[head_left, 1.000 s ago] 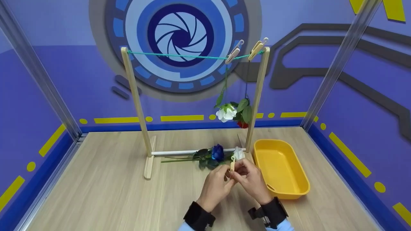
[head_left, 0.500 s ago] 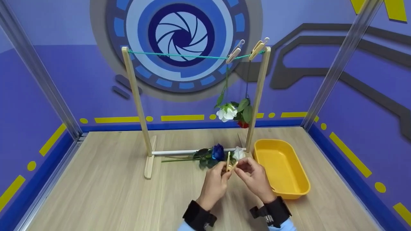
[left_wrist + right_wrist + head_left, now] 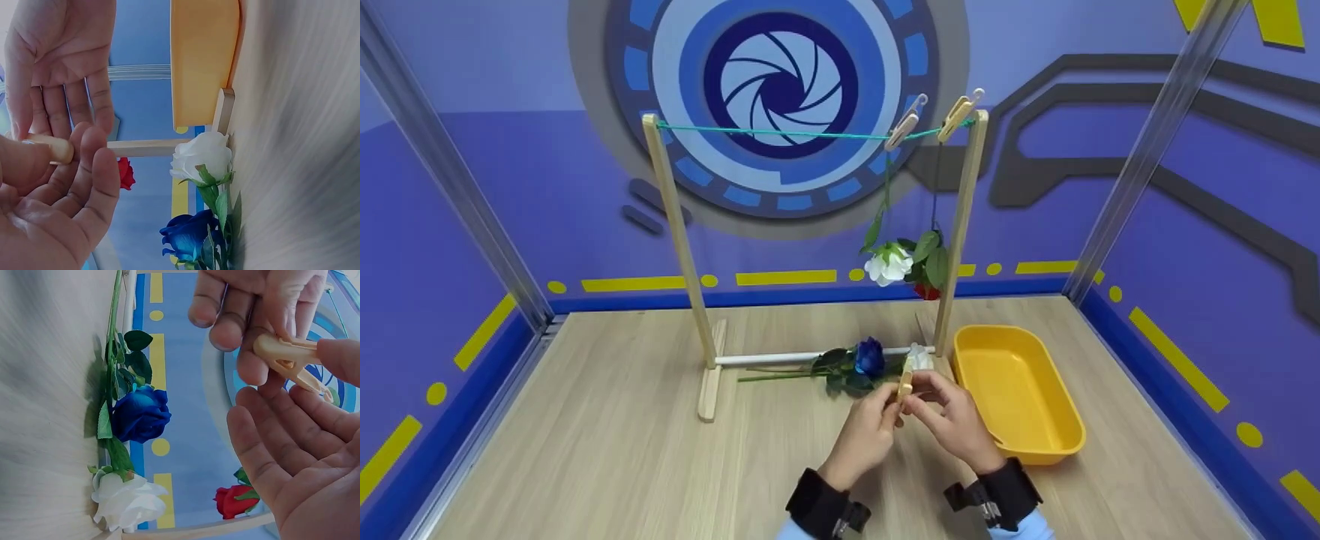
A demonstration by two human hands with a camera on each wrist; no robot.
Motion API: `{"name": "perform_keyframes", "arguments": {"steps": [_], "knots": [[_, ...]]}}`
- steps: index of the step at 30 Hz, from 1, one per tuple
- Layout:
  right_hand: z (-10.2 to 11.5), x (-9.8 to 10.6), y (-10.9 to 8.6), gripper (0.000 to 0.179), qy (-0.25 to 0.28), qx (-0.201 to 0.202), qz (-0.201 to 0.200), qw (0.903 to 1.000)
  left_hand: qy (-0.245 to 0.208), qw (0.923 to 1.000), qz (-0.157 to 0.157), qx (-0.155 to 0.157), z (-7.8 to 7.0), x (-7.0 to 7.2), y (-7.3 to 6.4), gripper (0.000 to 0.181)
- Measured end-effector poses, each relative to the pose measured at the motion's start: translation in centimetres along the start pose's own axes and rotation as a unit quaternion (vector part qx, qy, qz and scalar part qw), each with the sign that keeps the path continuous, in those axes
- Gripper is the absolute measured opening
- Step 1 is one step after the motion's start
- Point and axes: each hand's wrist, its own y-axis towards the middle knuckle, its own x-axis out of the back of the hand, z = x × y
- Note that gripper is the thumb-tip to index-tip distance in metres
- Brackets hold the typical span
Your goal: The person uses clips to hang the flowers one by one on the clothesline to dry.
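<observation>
Both hands meet around a pale yellow clothespin [image 3: 905, 385] over the front of the table. My left hand [image 3: 859, 435] pinches it between thumb and curled fingers, its rounded end [image 3: 267, 347] showing in the right wrist view. At the clothespin's other end, the right hand [image 3: 956, 426] has its thumb [image 3: 340, 357] on one arm and a fingertip close behind. Just beyond the hands lie a blue rose [image 3: 869, 357] and a white rose [image 3: 202, 157], their stems pointing left.
A wooden rack [image 3: 679, 240] carries a green line [image 3: 780, 133]. Two clothespins [image 3: 901, 132] there hold a white rose [image 3: 889, 264] and a red rose [image 3: 236, 500] upside down. A yellow tray [image 3: 1020, 390] stands right of the hands.
Half a second ago the clothespin showed its two arms spread in a V, with the right fingers at one tip. It has since turned edge-on between the hands, and the right fingers sit closer round it.
</observation>
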Motion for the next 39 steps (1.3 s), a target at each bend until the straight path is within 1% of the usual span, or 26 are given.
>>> {"name": "perform_keyframes", "arguments": {"steps": [3,6,8,11,14,17,19,21,24,26,29,32,34,36,39], "knots": [[0.0,0.0,0.0,0.026,0.000,-0.008,-0.010,0.9999,0.022,0.9997,-0.005,-0.007,0.2,0.0,0.0,0.020],[-0.1,0.0,-0.1,0.026,-0.007,-0.016,-0.018,0.9997,0.060,0.9980,-0.014,-0.016,0.4,0.2,0.0,0.018],[-0.2,0.0,-0.1,0.025,-0.008,-0.025,-0.020,0.9995,0.093,0.9953,-0.019,-0.019,0.6,0.5,0.0,0.016],[-0.2,0.0,-0.2,0.024,-0.002,-0.038,-0.022,0.9990,0.134,0.9905,-0.028,-0.012,1.1,1.0,0.0,0.014],[-0.2,0.0,-0.2,0.023,0.004,-0.043,-0.022,0.9988,0.168,0.9845,-0.050,-0.008,1.9,1.8,0.1,0.010],[-0.3,0.0,-0.3,0.023,0.006,-0.045,-0.021,0.9987,0.185,0.9795,-0.079,-0.003,3.0,2.7,0.2,0.009],[-0.4,0.1,-0.3,0.023,0.004,-0.045,-0.020,0.9988,0.192,0.9764,-0.099,0.006,3.8,3.5,0.4,0.010],[-0.6,0.1,-0.3,0.023,0.000,-0.043,-0.020,0.9989,0.195,0.9733,-0.118,0.024,4.6,4.3,0.6,0.011],[-0.8,0.2,-0.3,0.024,-0.009,-0.036,-0.023,0.9990,0.211,0.9651,-0.145,0.054,5.6,5.5,1.4,0.013],[-0.8,0.3,-0.3,0.024,-0.012,-0.035,-0.023,0.9991,0.229,0.9582,-0.156,0.071,6.2,6.2,1.9,0.014],[-0.6,0.4,-0.3,0.024,-0.010,-0.041,-0.021,0.9989,0.266,0.9469,-0.157,0.090,7.0,6.9,2.6,0.015],[-0.4,0.5,-0.2,0.025,-0.006,-0.051,-0.015,0.9986,0.299,0.9376,-0.144,0.105,8.0,7.3,3.1,0.019],[-0.3,0.5,-0.2,0.025,-0.005,-0.056,-0.013,0.9983,0.318,0.9319,-0.137,0.108,8.7,7.5,3.4,0.022],[-0.3,0.5,-0.2,0.026,-0.012,-0.057,-0.014,0.9982,0.342,0.9246,-0.131,0.107,9.3,7.6,3.5,0.021],[0.0,0.4,-0.2,0.027,-0.023,-0.048,-0.019,0.9984,0.374,0.9134,-0.129,0.097,10.0,7.8,3.7,0.008]]}}
